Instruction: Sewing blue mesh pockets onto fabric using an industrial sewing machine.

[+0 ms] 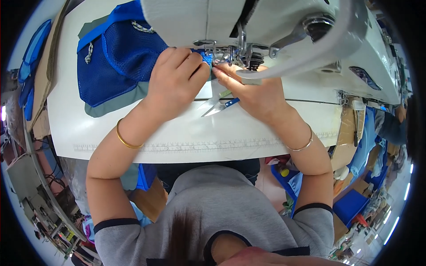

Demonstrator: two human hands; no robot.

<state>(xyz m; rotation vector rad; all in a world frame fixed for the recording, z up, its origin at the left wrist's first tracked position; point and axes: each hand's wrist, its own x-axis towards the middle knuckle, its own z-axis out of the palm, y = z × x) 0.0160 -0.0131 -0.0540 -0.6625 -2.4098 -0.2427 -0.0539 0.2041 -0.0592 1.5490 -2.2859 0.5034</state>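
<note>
A blue mesh bag (133,48) with grey-green edging and white speckled cords lies left of the sewing machine's needle area. One edge of it runs under the presser foot (219,55). My left hand (179,82) is closed on this edge, its fingers curled just left of the foot. From the other side my right hand (257,93) reaches in, fingers drawn together against the fabric at the foot; some fingertips are hidden by the machine. Thread snips (217,108) with a blue handle stick out beneath the right hand; whether that hand holds them I cannot tell.
The white machine head (186,20) overhangs the work, with a pale curved arm (310,57) above my right hand. A printed ruler strip (199,146) runs along the front of the white table. Tools and cardboard (344,142) are at the right; blue fabric pieces (33,66) at the far left.
</note>
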